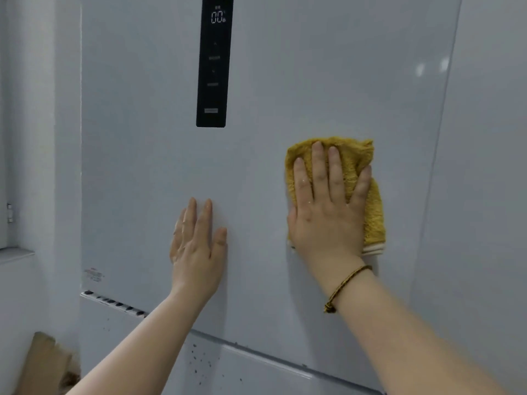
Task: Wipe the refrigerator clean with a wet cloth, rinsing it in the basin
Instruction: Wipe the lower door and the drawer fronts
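Head view.

Reference: black control panel (213, 61), set vertically in the upper part of the white refrigerator door (328, 81), with lit digits "00" near its top.

Yellow cloth (374, 215): folded, flat against the door, below and to the right of the control panel. Pale hem visible at its lower edge.

Right hand (328, 215): laid on the cloth, palm down, fingers straight and spread, pressing the fabric onto the door. No finger curled round it. Braided cord bracelet (343, 287) on the wrist.

Left hand (196, 249): directly below the control panel, left of the cloth and apart from it. Flat on the bare door, fingers straight and close together, holding nothing.

Lower door panel (256, 372): further below the control panel, past a horizontal seam, sprinkled with small dark specks.

Row of dark slots (114, 303): along that seam, below and left of the control panel.

Small printed label (93, 275): just above the slots, at the door's left edge. Text too small to read.

Brown cardboard (45, 363): far below and left of the control panel, in the bottom corner, beside the refrigerator.
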A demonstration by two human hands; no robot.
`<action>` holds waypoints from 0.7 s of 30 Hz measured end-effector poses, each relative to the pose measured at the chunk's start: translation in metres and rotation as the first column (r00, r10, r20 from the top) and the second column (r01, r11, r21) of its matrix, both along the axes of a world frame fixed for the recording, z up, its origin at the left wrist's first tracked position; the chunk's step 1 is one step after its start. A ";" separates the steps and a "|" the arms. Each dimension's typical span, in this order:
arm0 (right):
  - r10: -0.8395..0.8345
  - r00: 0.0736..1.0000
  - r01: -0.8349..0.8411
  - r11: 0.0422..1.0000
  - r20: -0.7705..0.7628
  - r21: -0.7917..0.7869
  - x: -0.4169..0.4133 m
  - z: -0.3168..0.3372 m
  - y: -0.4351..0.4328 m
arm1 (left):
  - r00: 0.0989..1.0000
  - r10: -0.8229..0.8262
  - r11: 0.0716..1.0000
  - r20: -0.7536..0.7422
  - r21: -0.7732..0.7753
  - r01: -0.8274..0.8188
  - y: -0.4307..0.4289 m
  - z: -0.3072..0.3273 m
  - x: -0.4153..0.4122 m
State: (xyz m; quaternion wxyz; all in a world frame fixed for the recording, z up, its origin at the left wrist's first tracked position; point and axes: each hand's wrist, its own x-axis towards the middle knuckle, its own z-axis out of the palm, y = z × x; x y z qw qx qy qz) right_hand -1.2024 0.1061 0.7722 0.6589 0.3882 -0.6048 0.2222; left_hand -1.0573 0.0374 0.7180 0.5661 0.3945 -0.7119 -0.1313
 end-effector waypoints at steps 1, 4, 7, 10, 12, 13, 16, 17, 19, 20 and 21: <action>0.016 1.000 -0.016 1.000 -0.002 0.014 0.010 -0.004 -0.009 | 1.000 -0.022 1.000 0.000 -0.012 0.022 -0.003 -0.002 0.003; 0.094 0.995 -0.089 0.990 -0.033 0.113 0.037 -0.024 -0.031 | 0.996 -0.085 0.992 -0.009 -0.090 0.083 -0.013 -0.009 0.014; 0.153 0.983 -0.119 0.954 -0.102 0.276 0.059 -0.042 -0.043 | 0.992 -0.124 0.983 0.010 -0.133 0.124 -0.023 -0.011 0.023; 0.192 0.965 -0.114 0.922 -0.181 0.371 0.053 -0.050 -0.033 | 0.989 -0.140 0.978 0.045 -0.152 0.145 -0.025 -0.013 0.028; 0.156 0.969 -0.085 0.938 -0.190 0.337 0.033 -0.049 -0.014 | 0.986 -0.147 0.973 0.074 -0.167 0.158 -0.026 -0.014 0.030; 0.116 0.979 -0.065 0.957 -0.169 0.281 0.020 -0.049 -0.001 | 0.984 -0.153 0.971 0.089 -0.170 0.166 -0.026 -0.015 0.032; 0.013 0.998 -0.007 0.995 -0.062 0.098 -0.019 -0.057 0.038 | 0.979 -0.172 0.972 0.110 -0.145 0.187 -0.028 -0.020 0.034; -0.001 1.000 0.003 0.998 -0.029 0.060 -0.026 -0.062 0.045 | 0.978 -0.174 0.972 0.115 -0.141 0.190 -0.028 -0.020 0.034; -0.012 1.000 0.012 1.000 0.001 0.016 -0.027 -0.070 0.046 | 0.978 -0.173 0.971 0.118 -0.147 0.189 -0.030 -0.020 0.032; -0.011 1.000 0.010 1.000 0.014 0.008 -0.024 -0.074 0.043 | 0.977 -0.175 0.971 0.120 -0.144 0.191 -0.030 -0.021 0.032; -0.004 1.000 0.004 1.000 0.022 0.003 -0.020 -0.077 0.039 | 0.978 -0.178 0.971 0.113 -0.144 0.193 -0.030 -0.021 0.031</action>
